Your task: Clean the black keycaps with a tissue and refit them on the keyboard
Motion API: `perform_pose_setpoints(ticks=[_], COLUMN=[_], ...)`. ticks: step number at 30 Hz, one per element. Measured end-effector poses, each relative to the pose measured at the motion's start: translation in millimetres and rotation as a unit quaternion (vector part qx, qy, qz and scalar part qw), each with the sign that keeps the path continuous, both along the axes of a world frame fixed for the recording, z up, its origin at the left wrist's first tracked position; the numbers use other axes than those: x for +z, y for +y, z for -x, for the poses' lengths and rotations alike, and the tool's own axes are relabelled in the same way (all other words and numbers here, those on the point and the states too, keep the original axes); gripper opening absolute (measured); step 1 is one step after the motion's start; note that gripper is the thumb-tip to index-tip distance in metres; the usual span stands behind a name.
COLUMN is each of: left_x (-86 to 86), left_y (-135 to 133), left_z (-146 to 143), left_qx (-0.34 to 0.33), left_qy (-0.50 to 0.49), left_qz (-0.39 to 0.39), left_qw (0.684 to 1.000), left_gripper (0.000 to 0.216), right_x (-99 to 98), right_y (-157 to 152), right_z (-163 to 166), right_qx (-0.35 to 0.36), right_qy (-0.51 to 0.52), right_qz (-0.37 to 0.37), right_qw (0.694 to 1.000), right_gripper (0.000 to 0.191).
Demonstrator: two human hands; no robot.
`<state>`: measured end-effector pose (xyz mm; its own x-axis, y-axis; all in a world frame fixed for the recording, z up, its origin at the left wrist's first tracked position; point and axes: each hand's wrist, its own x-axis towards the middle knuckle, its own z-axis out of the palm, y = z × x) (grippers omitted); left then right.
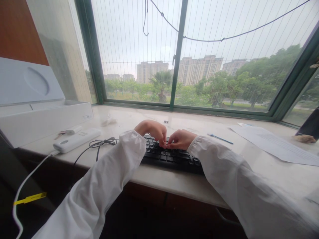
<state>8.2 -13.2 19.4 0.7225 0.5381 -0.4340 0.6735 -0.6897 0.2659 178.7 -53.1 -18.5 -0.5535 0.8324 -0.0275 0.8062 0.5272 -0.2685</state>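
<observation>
A black keyboard (171, 156) lies on the pale stone sill (174, 184) in front of me. My left hand (152, 130) and my right hand (181, 138) hover over its middle, fingers curled and pinched. The fingertips of both hands meet at one spot on the keys. What they pinch there is too small to make out. Both arms wear white sleeves. The keyboard's black cable (99, 144) is bundled to the left.
A white power strip (74, 140) with a white cord lies left of the keyboard, next to an open white box (42, 121). A blue pen (220, 138) and paper sheets (274, 144) lie to the right. A barred window stands behind the sill.
</observation>
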Motion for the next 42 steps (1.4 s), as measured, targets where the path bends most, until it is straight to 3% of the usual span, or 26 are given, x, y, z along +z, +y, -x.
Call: perform_pose_setpoints(ticks=[18, 26, 31, 42], left_x=[-3.0, -10.3, -14.1, -18.2], left_y=[3.1, 11.4, 15.2, 9.3], left_z=[-0.7, -2.0, -1.7, -10.4], left_qx=[-0.006, -0.009, 0.0, -0.006], left_qy=[0.008, 0.0, -0.024, -0.017], left_qz=[-0.002, 0.047, 0.071, 0.022], left_qw=[1.0, 0.999, 0.997, 1.0], left_gripper=[0.038, 0.029, 0.027, 0.024], right_x=[0.5, -3.6, -2.4, -5.3], right_y=[1.4, 5.4, 5.7, 9.0], right_z=[1.2, 4.2, 3.1, 9.5], right_qx=[-0.015, -0.077, -0.047, -0.032], right_qy=[-0.008, 0.065, 0.082, 0.006], right_qz=[0.035, 0.155, 0.195, 0.145], right_qw=[0.999, 0.983, 0.976, 0.989], right_gripper=[0.036, 0.032, 0.031, 0.024])
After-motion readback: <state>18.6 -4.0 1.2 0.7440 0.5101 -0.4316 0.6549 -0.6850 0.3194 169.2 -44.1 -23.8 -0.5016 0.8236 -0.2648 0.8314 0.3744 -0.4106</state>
